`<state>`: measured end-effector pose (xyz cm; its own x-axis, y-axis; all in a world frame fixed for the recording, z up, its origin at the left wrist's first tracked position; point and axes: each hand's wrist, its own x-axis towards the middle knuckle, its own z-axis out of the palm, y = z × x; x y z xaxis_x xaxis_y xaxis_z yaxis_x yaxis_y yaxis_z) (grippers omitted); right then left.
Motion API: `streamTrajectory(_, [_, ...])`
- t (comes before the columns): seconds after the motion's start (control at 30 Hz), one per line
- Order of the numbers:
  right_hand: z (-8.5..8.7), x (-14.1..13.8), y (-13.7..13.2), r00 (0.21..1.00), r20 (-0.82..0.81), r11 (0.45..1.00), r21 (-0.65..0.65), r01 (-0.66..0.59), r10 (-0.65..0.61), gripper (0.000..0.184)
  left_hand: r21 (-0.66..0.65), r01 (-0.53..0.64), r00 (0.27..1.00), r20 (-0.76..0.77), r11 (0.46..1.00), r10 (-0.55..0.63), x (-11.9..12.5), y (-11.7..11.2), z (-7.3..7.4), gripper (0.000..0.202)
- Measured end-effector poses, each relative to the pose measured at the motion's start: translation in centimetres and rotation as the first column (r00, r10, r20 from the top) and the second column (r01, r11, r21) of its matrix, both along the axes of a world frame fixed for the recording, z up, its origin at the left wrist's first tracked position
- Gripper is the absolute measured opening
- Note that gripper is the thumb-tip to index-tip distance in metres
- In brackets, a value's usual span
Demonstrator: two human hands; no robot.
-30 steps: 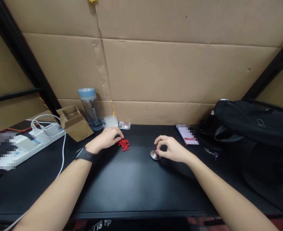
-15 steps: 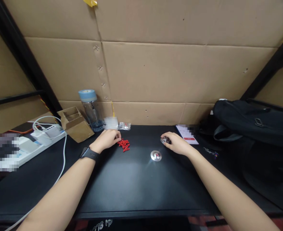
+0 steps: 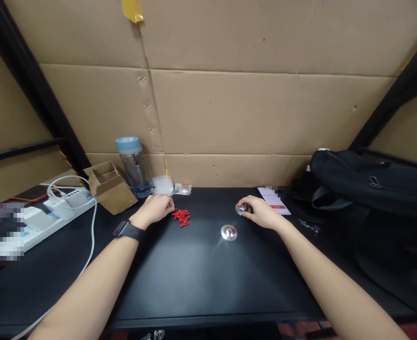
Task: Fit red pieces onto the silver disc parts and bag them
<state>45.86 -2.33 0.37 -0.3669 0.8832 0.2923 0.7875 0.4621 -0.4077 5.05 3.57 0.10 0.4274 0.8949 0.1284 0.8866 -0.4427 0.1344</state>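
Observation:
My left hand (image 3: 159, 208), with a dark watch on its wrist, rests at the left edge of a small heap of red clip-like pieces (image 3: 182, 217). Its fingers are curled together, and whatever lies between the fingertips is hidden. On the right, my right hand (image 3: 260, 212) grips a shiny round metal piece (image 3: 241, 208) between thumb and fingers, low over the black table (image 3: 180, 283). Part of that piece is covered by the fingers. A flat silver disc (image 3: 229, 232) with a red centre lies in front, between the hands.
Behind my left hand stand a blue-lidded bottle (image 3: 137, 170), a cardboard box (image 3: 112, 189), a clear plastic box (image 3: 162, 185) and a small plastic packet (image 3: 183, 189). A power strip (image 3: 45, 222) with cables lies left. Right are a phone (image 3: 275, 200), a small chain (image 3: 309, 226) and a black bag (image 3: 371, 189).
The view has tilted up slightly. The metal piece in my right hand shows at a slightly different angle. My left hand stays beside the red heap, and the silver disc has not moved.

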Motion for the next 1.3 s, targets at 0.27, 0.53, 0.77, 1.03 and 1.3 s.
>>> streamTrajectory(0.27, [0.6, -0.1, -0.3, 0.999, -0.051, 0.999, 0.033, 0.001, 0.001, 0.028, 0.020, -0.029, 1.000, -0.002, 0.999, 0.029, 0.3, -0.4, -0.1, 0.014])
streamTrajectory(0.53, [1.1, -3.4, -1.8, 0.925, -0.369, 0.995, 0.075, -0.063, 0.087, 0.036, 0.140, 0.019, 0.964, 0.259, 0.990, -0.055, 2.8, -2.4, 2.2, 0.017])
streamTrajectory(0.77, [1.2, -6.9, -3.9, 0.700, -0.704, 0.979, -0.036, -0.201, 0.117, 0.045, 0.299, 0.151, 0.879, 0.396, 0.942, -0.267, 8.9, -7.2, 2.9, 0.015])
streamTrajectory(1.03, [0.6, -8.6, -4.9, 0.561, -0.814, 0.945, -0.048, -0.322, 0.150, 0.048, 0.449, 0.132, 0.867, 0.380, 0.884, -0.323, 11.4, -9.6, 2.2, 0.016])
streamTrajectory(1.3, [0.1, -9.1, -5.1, 0.552, -0.819, 0.946, -0.037, -0.322, 0.156, 0.050, 0.506, 0.125, 0.910, 0.284, 0.853, -0.302, 11.7, -9.8, 1.9, 0.015])
